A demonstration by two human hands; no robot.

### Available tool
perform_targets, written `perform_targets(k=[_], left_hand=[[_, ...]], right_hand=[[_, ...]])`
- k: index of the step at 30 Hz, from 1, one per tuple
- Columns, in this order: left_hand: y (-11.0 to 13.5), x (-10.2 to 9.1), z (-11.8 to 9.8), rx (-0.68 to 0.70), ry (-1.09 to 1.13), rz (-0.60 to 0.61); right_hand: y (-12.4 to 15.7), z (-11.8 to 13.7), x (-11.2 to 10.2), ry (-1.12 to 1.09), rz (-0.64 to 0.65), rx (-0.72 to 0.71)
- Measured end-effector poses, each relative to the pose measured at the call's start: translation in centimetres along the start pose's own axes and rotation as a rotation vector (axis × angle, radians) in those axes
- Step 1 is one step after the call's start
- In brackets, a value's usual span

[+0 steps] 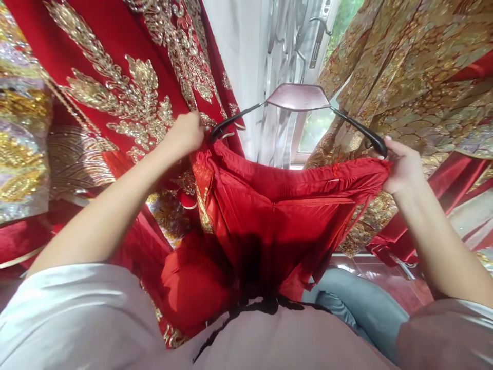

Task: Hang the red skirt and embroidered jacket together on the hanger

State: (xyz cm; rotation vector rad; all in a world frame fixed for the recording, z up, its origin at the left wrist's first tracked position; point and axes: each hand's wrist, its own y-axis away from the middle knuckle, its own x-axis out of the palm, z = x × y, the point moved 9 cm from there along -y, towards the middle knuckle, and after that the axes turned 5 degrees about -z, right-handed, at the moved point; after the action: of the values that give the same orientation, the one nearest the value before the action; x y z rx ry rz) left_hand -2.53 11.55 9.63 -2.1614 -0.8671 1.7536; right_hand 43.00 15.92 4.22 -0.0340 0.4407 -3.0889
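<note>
A red skirt point(246, 205) with a gathered waistband and a strip of gold trim spreads wide in front of me. Along its top lies a hanger point(298, 97) with black arms and a flat mauve middle piece. My left hand point(188, 132) is closed at the left end of the waistband, beside the hanger's left tip. At the other end, my right hand point(406, 167) grips the waistband, fingers by the hanger's right tip. The skirt's lower part falls towards my lap in shadow.
A red gown with gold beading point(142, 87) hangs at the left, close to my left arm. Gold patterned cloth point(404, 77) hangs at the right. Behind the hanger are a sheer white curtain point(242, 67), several bare hangers point(300, 51) and a window point(314, 131).
</note>
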Motion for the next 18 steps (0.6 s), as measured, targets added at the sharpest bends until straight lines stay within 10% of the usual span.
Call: perform_targets(k=[7, 13, 18], left_hand=[[-1.0, -4.7, -2.2, -0.043, 0.143, -0.213], [4.4, -10.0, -8.0, 0.145, 0.167, -0.434], [8.7, -4.1, -12.5, 0.206, -0.176, 0.005]], right_hand=[[0.4, -1.1, -0.5, -0.154, -0.126, 0.092], [1.0, -2.0, 0.3, -0.180, -0.099, 0.185], [-0.2, -2.7, 1.1, -0.235, -0.079, 0.263]])
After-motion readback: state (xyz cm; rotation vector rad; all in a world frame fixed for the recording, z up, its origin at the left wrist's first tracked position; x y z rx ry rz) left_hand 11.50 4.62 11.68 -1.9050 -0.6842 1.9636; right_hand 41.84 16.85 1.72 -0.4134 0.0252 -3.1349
